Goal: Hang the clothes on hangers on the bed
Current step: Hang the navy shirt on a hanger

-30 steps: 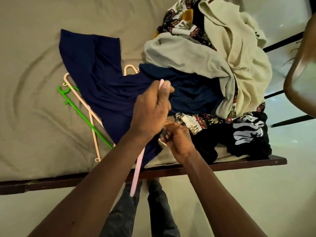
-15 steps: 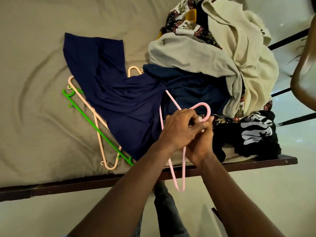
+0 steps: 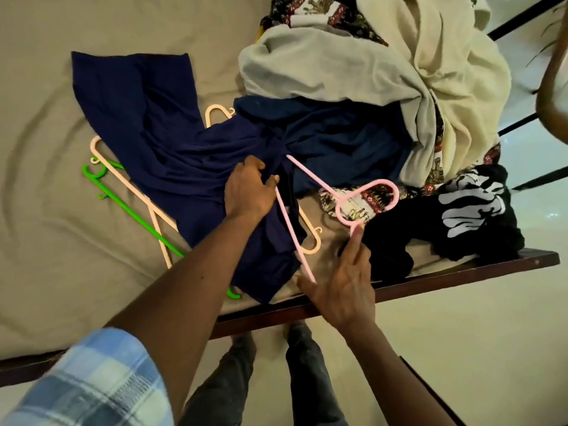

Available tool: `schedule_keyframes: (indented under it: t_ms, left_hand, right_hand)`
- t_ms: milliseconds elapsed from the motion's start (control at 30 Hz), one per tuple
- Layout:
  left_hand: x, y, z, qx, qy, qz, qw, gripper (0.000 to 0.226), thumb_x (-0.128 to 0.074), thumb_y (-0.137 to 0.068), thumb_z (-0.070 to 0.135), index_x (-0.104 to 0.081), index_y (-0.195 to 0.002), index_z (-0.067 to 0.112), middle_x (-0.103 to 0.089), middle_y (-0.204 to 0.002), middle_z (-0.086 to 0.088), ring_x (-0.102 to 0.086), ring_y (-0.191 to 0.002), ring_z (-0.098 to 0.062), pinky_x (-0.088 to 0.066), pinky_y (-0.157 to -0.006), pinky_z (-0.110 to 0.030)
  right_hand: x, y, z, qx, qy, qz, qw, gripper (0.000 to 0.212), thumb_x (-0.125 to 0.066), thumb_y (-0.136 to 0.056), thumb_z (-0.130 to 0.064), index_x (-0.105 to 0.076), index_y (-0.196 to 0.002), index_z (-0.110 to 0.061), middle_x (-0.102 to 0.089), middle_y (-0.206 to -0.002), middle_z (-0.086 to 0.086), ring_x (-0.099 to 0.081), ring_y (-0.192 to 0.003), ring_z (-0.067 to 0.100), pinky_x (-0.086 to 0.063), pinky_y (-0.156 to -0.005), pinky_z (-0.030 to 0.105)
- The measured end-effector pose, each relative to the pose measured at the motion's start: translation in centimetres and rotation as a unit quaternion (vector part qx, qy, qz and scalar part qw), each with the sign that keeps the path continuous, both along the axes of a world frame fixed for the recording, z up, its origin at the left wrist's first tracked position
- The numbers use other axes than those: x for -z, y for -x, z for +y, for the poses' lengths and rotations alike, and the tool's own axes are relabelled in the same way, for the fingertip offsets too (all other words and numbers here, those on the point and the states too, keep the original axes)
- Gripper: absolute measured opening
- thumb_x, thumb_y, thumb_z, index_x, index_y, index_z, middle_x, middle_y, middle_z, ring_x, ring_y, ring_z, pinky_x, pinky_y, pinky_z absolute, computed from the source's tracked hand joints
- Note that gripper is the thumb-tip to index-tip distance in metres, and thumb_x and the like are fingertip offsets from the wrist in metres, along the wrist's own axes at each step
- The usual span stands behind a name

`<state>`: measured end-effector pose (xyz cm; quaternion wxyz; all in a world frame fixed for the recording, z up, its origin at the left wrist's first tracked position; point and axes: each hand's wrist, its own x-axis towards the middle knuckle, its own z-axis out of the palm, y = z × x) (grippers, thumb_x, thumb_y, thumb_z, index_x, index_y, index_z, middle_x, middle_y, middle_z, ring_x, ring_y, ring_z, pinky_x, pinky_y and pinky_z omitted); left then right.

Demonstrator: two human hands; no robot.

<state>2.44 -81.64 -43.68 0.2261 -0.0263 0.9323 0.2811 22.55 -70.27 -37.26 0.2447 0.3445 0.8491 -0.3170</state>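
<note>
The left hand (image 3: pixel 249 193) reaches over the near edge of the bed (image 3: pixel 46 241) and grips a fold of the navy garment (image 3: pixel 159 133), which lies spread across the sheet to the left of the pile of clothes (image 3: pixel 399 72). The right hand (image 3: pixel 341 290) is spread wide with mostly straight fingers: its index fingertip touches the hook of the pink hanger (image 3: pixel 289 224) and its thumb sits at the end of the hanger's near arm. The far arm pokes into the navy cloth. A green hanger (image 3: pixel 132 212) and peach hangers (image 3: pixel 163 247) lie partly under the garment's left side.
</note>
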Motion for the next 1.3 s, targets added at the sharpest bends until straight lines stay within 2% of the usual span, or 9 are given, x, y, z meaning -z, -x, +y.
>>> schedule_keyframes:
  t_ms: [167, 333, 500, 667, 833, 933, 1033, 1133, 1300]
  left_hand:
    - [-1.3, 0.3, -0.1, 0.093, 0.024, 0.108, 0.989, 0.016, -0.064, -0.1, 0.026, -0.068, -0.094, 0.012, -0.072, -0.088, -0.009, -0.066, -0.081, -0.027, -0.052, -0.072, -0.04]
    - [-6.0, -4.1, 0.0, 0.256, -0.025, 0.051, 0.965, 0.011, -0.067, -0.095, 0.029, -0.067, -0.089, 0.02, -0.07, -0.077, 0.004, -0.064, -0.072, -0.017, -0.046, -0.066, -0.033]
    - [-10.4, -7.3, -2.2, 0.257, -0.153, -0.046, 0.953, 0.012, -0.07, -0.093, 0.03, -0.066, -0.084, 0.024, -0.066, -0.07, 0.01, -0.062, -0.065, -0.005, -0.052, -0.062, -0.032]
    - [-11.2, -6.1, -5.0, 0.115, -0.221, -0.024, 0.968, 0.016, -0.067, -0.095, 0.039, -0.067, -0.089, 0.024, -0.06, -0.066, 0.017, -0.057, -0.059, -0.005, -0.051, -0.06, -0.032]
    - [-10.4, -3.5, -4.9, 0.09, -0.209, -0.002, 0.974, 0.016, -0.067, -0.094, 0.04, -0.068, -0.09, 0.024, -0.067, -0.074, 0.006, -0.066, -0.07, -0.023, -0.059, -0.072, -0.051]
    - [-10.1, -3.0, -4.2, 0.137, -0.147, 0.091, 0.975, 0.01, -0.067, -0.097, 0.028, -0.065, -0.103, 0.021, -0.065, -0.094, 0.007, -0.062, -0.078, -0.013, -0.057, -0.081, -0.044]
    - [-9.4, -3.9, -3.9, 0.328, 0.01, 0.278, 0.903, 0.034, -0.067, -0.091, 0.018, -0.057, -0.124, 0.019, -0.052, -0.124, -0.005, -0.058, -0.1, -0.026, -0.052, -0.078, -0.044]
    - [-7.5, -5.4, -3.4, 0.483, 0.032, 0.185, 0.855, 0.048, -0.065, -0.09, 0.02, -0.05, -0.135, 0.017, -0.041, -0.147, -0.004, -0.064, -0.094, -0.03, -0.053, -0.066, -0.045]
    - [-6.0, -6.3, -2.2, 0.418, 0.009, 0.139, 0.898, 0.049, -0.065, -0.092, 0.023, -0.046, -0.136, 0.015, -0.036, -0.156, -0.004, -0.068, -0.086, -0.031, -0.05, -0.058, -0.039]
  right_hand:
    - [0.7, 0.3, 0.9, -0.016, -0.034, -0.018, 0.999, 0.136, -0.08, -0.077, -0.057, 0.025, -0.158, -0.025, -0.043, -0.14, 0.01, -0.061, -0.108, 0.034, -0.055, -0.081, 0.045]
    - [-0.4, -0.1, 0.0, 0.046, 0.047, 0.092, 0.994, 0.132, -0.07, -0.065, -0.073, 0.01, -0.162, -0.031, -0.05, -0.147, 0.007, -0.057, -0.124, 0.03, -0.052, -0.098, 0.048]
    - [-1.8, 1.4, -2.5, 0.144, 0.055, 0.215, 0.964, 0.125, -0.075, -0.069, -0.058, 0.0, -0.164, -0.029, -0.061, -0.119, -0.005, -0.063, -0.102, 0.014, -0.056, -0.084, 0.042]
    - [-2.6, 4.0, -2.3, 0.208, 0.038, 0.214, 0.954, 0.119, -0.087, -0.075, -0.046, -0.007, -0.163, -0.035, -0.063, -0.09, -0.008, -0.063, -0.083, 0.01, -0.053, -0.074, 0.028]
    - [-1.7, 6.8, 0.0, 0.347, 0.292, 0.168, 0.875, 0.002, -0.058, -0.103, -0.016, -0.06, -0.103, -0.014, -0.066, -0.074, 0.009, -0.068, -0.059, 0.024, -0.054, -0.063, 0.044]
    - [-2.0, 6.6, 1.2, 0.321, 0.32, 0.125, 0.882, 0.02, -0.042, -0.11, -0.023, -0.058, -0.102, -0.013, -0.068, -0.069, 0.009, -0.067, -0.067, 0.032, -0.056, -0.072, 0.046]
    - [-2.1, 6.5, 1.7, 0.342, 0.325, 0.153, 0.868, 0.024, -0.036, -0.112, -0.024, -0.055, -0.105, -0.011, -0.067, -0.067, 0.007, -0.07, -0.061, 0.028, -0.055, -0.061, 0.037]
    - [-2.0, 7.4, 2.3, 0.359, 0.32, 0.193, 0.855, 0.024, -0.035, -0.113, -0.022, -0.055, -0.108, -0.009, -0.063, -0.065, 0.007, -0.068, -0.056, 0.026, -0.052, -0.05, 0.031]
    - [-1.5, 8.5, 2.7, 0.342, 0.288, 0.199, 0.872, 0.026, -0.037, -0.112, -0.021, -0.059, -0.112, -0.008, -0.062, -0.063, 0.003, -0.065, -0.048, 0.019, -0.037, -0.041, 0.025]
